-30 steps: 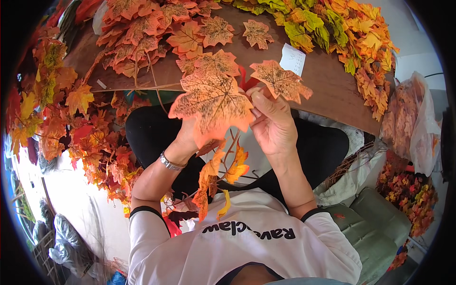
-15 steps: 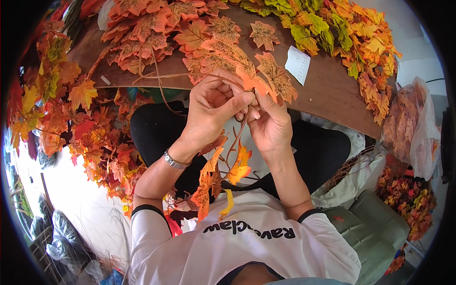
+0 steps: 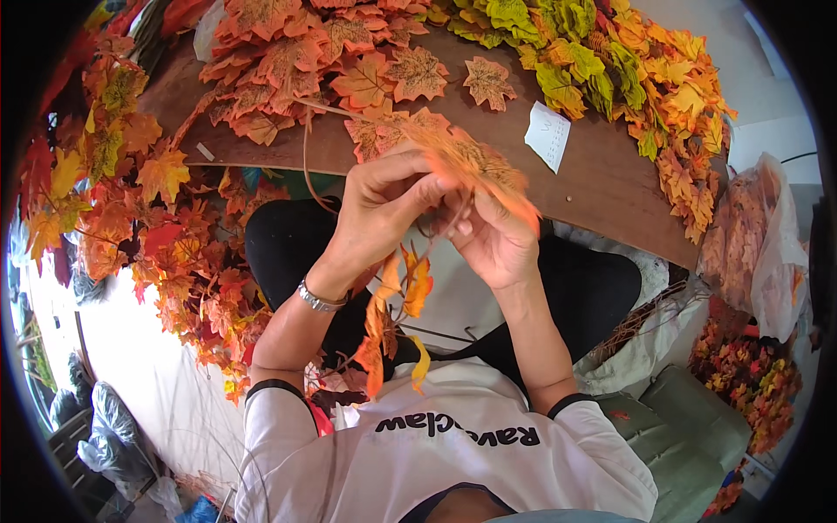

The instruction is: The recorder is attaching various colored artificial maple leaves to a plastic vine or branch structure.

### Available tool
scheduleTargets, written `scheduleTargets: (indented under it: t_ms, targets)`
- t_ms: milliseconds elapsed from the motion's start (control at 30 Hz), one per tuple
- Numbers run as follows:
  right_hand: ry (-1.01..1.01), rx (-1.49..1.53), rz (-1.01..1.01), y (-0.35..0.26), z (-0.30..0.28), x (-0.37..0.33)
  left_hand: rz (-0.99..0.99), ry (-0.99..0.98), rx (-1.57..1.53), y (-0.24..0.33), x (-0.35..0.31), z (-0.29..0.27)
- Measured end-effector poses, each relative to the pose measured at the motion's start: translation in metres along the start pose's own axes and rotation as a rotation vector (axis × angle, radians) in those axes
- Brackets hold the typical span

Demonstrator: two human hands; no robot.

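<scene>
Close together above my lap, both my hands grip an artificial maple leaf garland with a brown stem. My left hand [image 3: 375, 205], with a metal wristwatch [image 3: 318, 298], is closed with thumb and fingers pinched at the near edge of an orange speckled leaf [image 3: 478, 167]. Under that leaf's right side, my right hand [image 3: 499, 240] is closed around the stem joint; the leaf partly hides its fingers. Below the hands hang more orange leaves [image 3: 373, 340] and a yellow leaf [image 3: 420, 362]. A loop of brown stem [image 3: 309, 166] arches to the left.
Across the brown table [image 3: 593, 187] lie a pile of orange leaves [image 3: 279, 65], green leaves [image 3: 567, 65], yellow-orange leaves [image 3: 689, 96] and a paper slip [image 3: 547, 137]. Leaf garlands [image 3: 187, 270] hang at the left. A clear plastic bag [image 3: 758, 235] of leaves stands at the right.
The held orange leaf has swung down and right, now covering more of my right fingers. The brown stem at the left has shifted, and the hanging leaves have moved a little.
</scene>
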State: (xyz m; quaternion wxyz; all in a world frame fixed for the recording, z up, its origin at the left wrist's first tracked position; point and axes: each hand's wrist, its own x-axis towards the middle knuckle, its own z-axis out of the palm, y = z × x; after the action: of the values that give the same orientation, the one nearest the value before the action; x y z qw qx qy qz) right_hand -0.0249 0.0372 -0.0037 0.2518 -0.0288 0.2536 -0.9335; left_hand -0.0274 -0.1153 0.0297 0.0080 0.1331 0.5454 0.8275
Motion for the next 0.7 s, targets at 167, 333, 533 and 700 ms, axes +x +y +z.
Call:
scheduleTargets:
  t_ms: [167,333,533,700]
  targets:
    - [0.055,0.150,0.161,0.003,-0.001,-0.005,0.032,0.003,-0.139,0.002,-0.002,-0.007]
    - [-0.032,0.145,0.159,-0.008,0.019,-0.007,0.038,-0.108,-0.239,0.008,-0.003,-0.021]
    - [-0.163,-0.216,0.111,-0.002,0.029,-0.006,0.024,-0.249,-0.175,0.035,-0.007,-0.034]
    - [-0.468,-0.920,0.272,-0.041,0.048,0.040,0.083,-0.252,-0.241,0.042,-0.011,-0.044]
